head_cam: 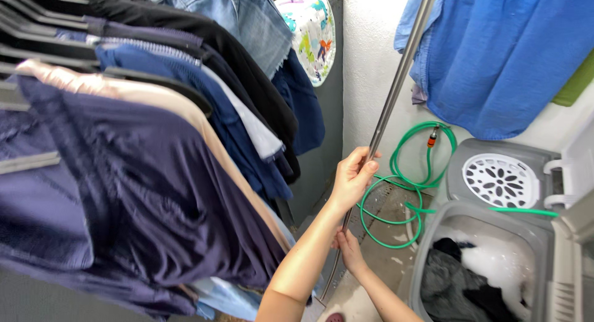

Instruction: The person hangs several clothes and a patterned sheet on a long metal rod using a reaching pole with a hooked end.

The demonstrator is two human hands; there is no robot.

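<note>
Hands meet on a long metal pole (396,87) that slants from the top right of the head view down to the floor near the middle. The left hand (352,176) is clenched around the pole about halfway up, fingers wrapped over it. The right hand (348,246) grips the same pole lower down, near its foot, though its fingers are partly hidden behind the left forearm.

Left of the pole, a row of hung clothes (142,161) in dark blue, black and beige crowds in close, its hem edge just beside the left forearm. Right of the pole lies a coiled green hose (405,192) on the floor against the white wall (365,80). Nearer right stands a grey washing machine (489,213), its tub open, with dark laundry (458,285) and foam inside. A blue shirt (501,56) hangs high on the right, touching the pole's upper part. Open room is only a narrow strip of floor between clothes and machine.
</note>
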